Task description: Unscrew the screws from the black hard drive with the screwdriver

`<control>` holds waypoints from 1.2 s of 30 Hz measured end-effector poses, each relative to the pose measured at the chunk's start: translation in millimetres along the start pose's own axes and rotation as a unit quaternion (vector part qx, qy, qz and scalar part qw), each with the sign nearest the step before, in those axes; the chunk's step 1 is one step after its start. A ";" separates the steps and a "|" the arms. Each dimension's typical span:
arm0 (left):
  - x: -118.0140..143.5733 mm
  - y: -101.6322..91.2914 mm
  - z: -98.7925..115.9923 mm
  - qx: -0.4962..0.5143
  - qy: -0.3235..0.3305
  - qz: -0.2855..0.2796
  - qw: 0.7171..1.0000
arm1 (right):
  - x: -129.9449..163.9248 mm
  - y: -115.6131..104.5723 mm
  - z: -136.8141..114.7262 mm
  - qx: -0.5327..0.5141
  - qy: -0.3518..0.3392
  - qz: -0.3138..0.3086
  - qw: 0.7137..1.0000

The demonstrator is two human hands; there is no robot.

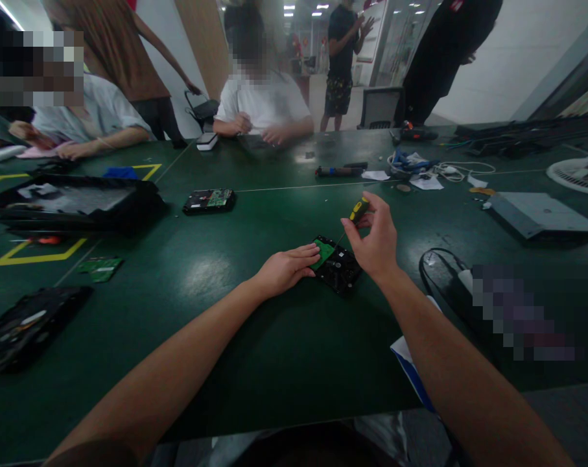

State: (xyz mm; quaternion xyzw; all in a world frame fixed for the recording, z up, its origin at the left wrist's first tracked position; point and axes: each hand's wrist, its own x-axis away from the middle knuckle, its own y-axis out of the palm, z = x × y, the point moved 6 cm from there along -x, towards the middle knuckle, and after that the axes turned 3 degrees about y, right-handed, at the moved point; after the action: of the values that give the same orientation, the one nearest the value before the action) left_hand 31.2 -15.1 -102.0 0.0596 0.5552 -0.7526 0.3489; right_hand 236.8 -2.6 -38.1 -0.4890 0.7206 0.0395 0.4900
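Observation:
A black hard drive (340, 269) with a green circuit board (324, 251) on top lies on the dark green table (235, 324) in front of me. My left hand (286, 268) rests on its left side, fingers touching the green board. My right hand (374, 240) holds a small screwdriver with a yellow and black handle (358, 209); its thin shaft slants down toward the drive.
Another hard drive (209, 200) lies farther back on the left, beside a large open black case (70, 204). A loose green board (100, 266) and a dark part (26, 327) lie at left. A grey metal box (541, 215), cables and tools sit at right. Other people sit across the table.

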 end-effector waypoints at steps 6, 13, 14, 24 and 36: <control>0.1 -0.2 0.0 0.001 0.001 0.000 1.000 | -0.1 -0.7 -5.2 0.012 -0.009 -0.010 1.000; 0.0 -0.2 0.5 -0.001 -0.001 0.000 1.000 | -1.2 -1.6 -8.1 0.014 -0.013 -0.012 1.000; 0.1 0.0 0.4 -0.002 -0.002 -0.001 1.000 | -1.1 -1.6 -7.8 0.014 -0.011 -0.012 1.000; 0.1 -0.1 0.2 0.004 -0.002 -0.002 1.000 | -1.2 -3.4 -9.1 0.014 -0.004 -0.013 1.000; -0.6 -0.7 1.0 0.005 0.001 0.001 1.000 | 0.2 1.2 -6.7 0.009 -0.005 -0.016 1.000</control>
State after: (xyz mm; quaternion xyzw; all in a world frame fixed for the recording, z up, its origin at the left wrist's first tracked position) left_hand 31.5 -15.7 -100.7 0.0628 0.5517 -0.7549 0.3491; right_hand 231.5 -5.7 -35.4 -0.4960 0.7102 0.0276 0.4988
